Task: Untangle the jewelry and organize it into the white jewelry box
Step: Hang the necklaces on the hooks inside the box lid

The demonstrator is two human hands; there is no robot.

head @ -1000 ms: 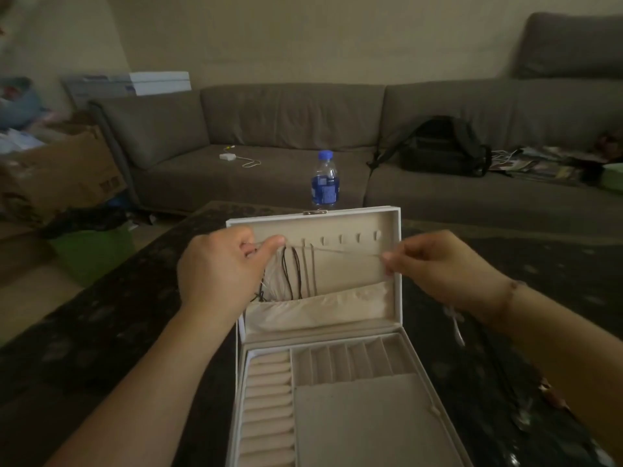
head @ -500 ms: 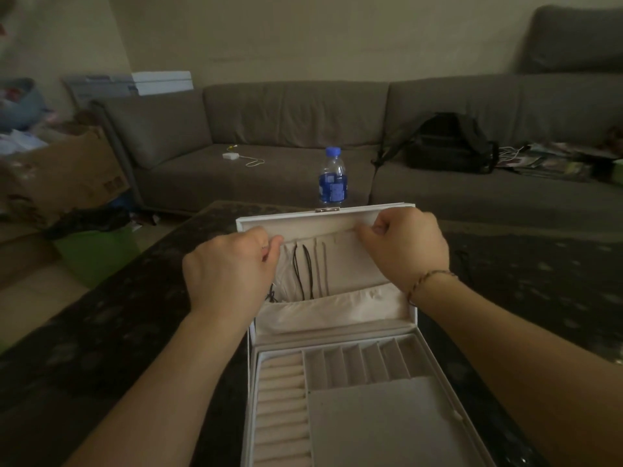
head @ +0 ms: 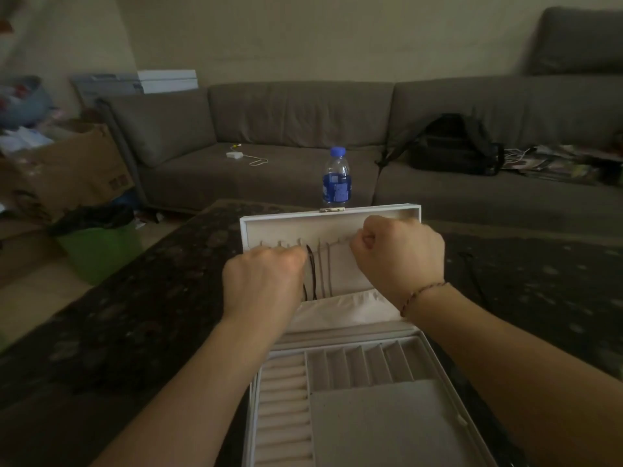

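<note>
I am hanging a thin chain (head: 338, 242) on the row of hooks (head: 279, 243) inside the lid of the white jewelry box (head: 337, 210), at the centre of the frame. To do it well I should keep the chain taut and level between my hands, lower it onto a free hook, and only then let go, so it drops straight beside the cords (head: 312, 271) already hanging there and does not cross them. My left hand (head: 264, 281) is curled into a fist at the hooks, though I cannot tell what it pinches; my right hand (head: 397, 254) is curled too, pinching the chain's end. The box is pale, lined in beige, its lower tray (head: 357, 365) bare.
</note>
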